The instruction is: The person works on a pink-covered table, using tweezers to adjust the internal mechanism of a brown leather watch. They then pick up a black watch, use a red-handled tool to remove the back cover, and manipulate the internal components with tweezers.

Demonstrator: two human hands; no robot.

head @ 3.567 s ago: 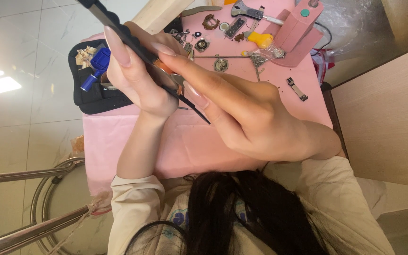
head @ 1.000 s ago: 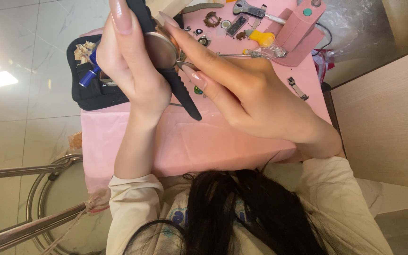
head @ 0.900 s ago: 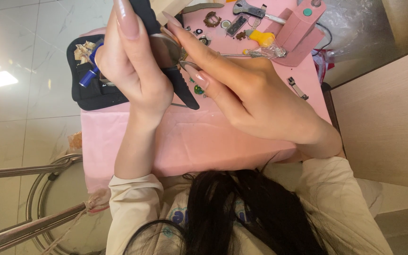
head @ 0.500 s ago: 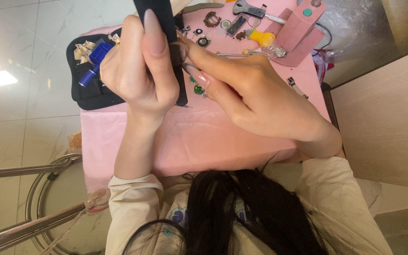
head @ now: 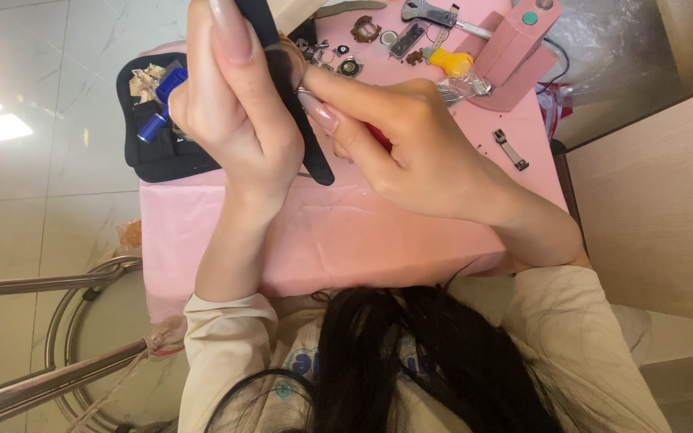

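Nearest to me I see my own dark hair [head: 411,361] and the cream sleeves [head: 226,353] of my top. From these sleeves both my forearms rise over the pink cloth [head: 346,240] which covers the small table.

My left hand [head: 234,120] stands upright on a straight wrist, with its back turned to me. Its fingers are closed around a wristwatch with a black strap [head: 310,132], and the long-nailed thumb lies pressed along the strap near the top of the view. So the watch is held up in the air above the cloth, between my two hands, and one end of the strap hangs down past my palm.

My right hand [head: 419,148] comes in from the right, the wrist bent inward. Its index finger is stretched out and the tip touches the round watch case [head: 286,64] beside my left fingers. The other fingers are curled together, and something red [head: 378,136] shows between them; I cannot tell what it is.

Farther away, on the left, a black tool pouch [head: 150,156] lies on the cloth with a blue tool [head: 154,124] in it. On the far right stands a pink block [head: 511,60], and near it lie a yellow-handled tool [head: 451,60], small metal watch parts [head: 366,28] and a little metal clasp [head: 511,149].
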